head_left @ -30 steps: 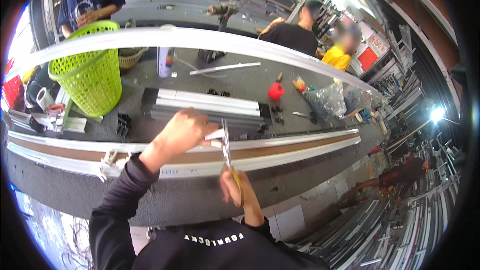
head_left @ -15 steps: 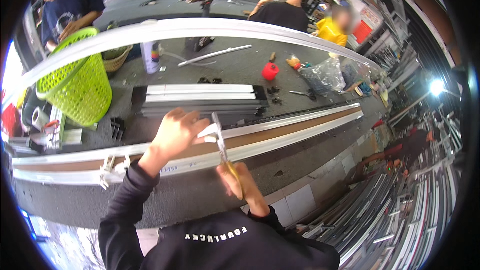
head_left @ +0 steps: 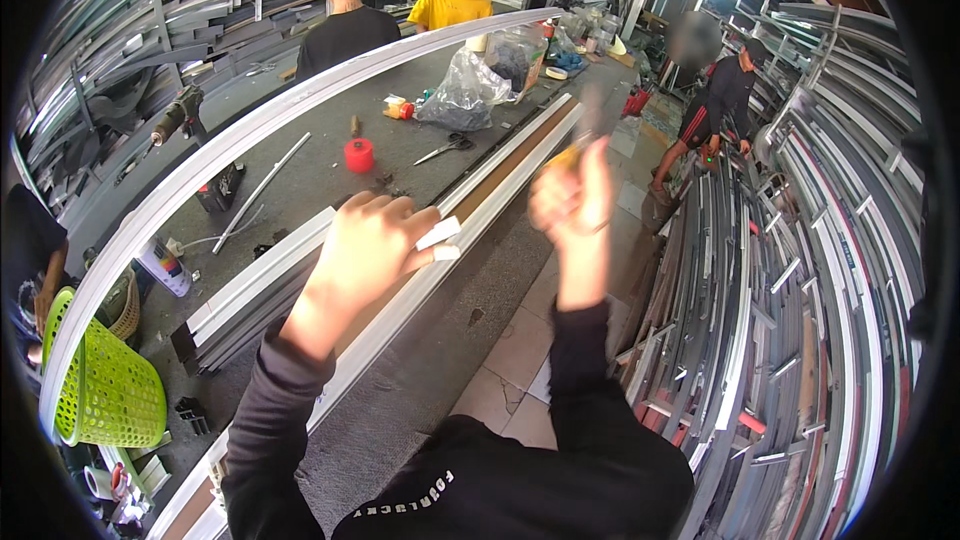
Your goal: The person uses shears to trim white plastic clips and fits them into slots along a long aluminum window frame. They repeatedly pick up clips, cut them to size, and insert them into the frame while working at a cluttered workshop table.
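My left hand [head_left: 368,250] is closed on a small white piece [head_left: 440,232] with two short prongs that stick out past the fingertips. It hovers over the long white profile [head_left: 425,290] lying along the dark bench. My right hand [head_left: 575,195], raised to the right of the profile's far half, grips a yellow-handled tool [head_left: 565,158]. The tool's metal end points up and away and is smeared by motion, so its exact kind is unclear. The two hands are apart.
A long white bar [head_left: 255,130] arcs across the bench [head_left: 330,155]. Beyond are a red container [head_left: 359,156], scissors [head_left: 444,149] and a plastic bag [head_left: 460,95]. A green basket [head_left: 110,385] stands left. Racks of metal profiles [head_left: 760,360] line the right. Several people are nearby.
My view has swung to the right. My right hand has drawn the tool away from the white piece and lifted it. My left hand still holds the piece.
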Demonstrator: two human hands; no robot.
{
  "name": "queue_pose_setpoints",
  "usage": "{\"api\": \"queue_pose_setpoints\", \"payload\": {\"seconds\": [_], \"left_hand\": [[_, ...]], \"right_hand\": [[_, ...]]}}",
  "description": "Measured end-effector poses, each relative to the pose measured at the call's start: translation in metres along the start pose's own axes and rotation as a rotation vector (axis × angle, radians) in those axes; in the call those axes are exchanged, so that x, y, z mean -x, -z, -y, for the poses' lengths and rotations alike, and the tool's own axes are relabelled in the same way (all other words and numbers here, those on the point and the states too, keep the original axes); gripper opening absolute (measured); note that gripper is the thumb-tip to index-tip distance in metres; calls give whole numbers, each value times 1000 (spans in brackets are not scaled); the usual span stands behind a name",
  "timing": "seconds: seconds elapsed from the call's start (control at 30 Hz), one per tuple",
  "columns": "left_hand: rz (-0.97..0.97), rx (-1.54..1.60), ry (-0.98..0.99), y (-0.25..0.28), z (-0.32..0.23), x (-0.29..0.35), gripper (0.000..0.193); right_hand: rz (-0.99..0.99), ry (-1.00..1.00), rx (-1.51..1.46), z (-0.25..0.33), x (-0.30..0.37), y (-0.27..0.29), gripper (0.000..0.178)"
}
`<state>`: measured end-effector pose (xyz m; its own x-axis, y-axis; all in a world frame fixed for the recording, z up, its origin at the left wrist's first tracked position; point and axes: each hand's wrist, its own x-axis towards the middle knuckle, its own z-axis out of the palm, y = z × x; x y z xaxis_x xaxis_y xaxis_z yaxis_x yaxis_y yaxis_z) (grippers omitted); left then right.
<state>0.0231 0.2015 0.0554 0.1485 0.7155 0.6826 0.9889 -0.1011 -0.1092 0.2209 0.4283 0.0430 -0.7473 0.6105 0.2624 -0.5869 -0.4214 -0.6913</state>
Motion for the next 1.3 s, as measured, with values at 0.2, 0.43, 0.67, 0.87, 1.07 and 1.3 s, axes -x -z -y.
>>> {"api": "queue_pose_setpoints", "payload": {"seconds": [0.2, 0.43, 0.67, 0.87, 1.07, 1.3], "left_hand": [[212, 84, 305, -36, -4, 82, 28], [266, -17, 727, -59, 6, 208, 44], [437, -91, 642, -46, -5, 208, 51], [263, 16, 718, -19, -27, 218, 74], [68, 18, 804, 86, -48, 274, 47], [309, -158, 960, 187, -61, 366, 49]], "right_hand": [[180, -30, -125, 106, -10, 66, 68], [-140, -144, -187, -4, 85, 85, 74], [-121, -379, -51, -99, 108, 73, 75], [-114, -512, 25, -149, 98, 32, 76], [178, -556, 6, -190, 108, -28, 76], [265, -667, 145, -214, 133, -81, 76]]}}
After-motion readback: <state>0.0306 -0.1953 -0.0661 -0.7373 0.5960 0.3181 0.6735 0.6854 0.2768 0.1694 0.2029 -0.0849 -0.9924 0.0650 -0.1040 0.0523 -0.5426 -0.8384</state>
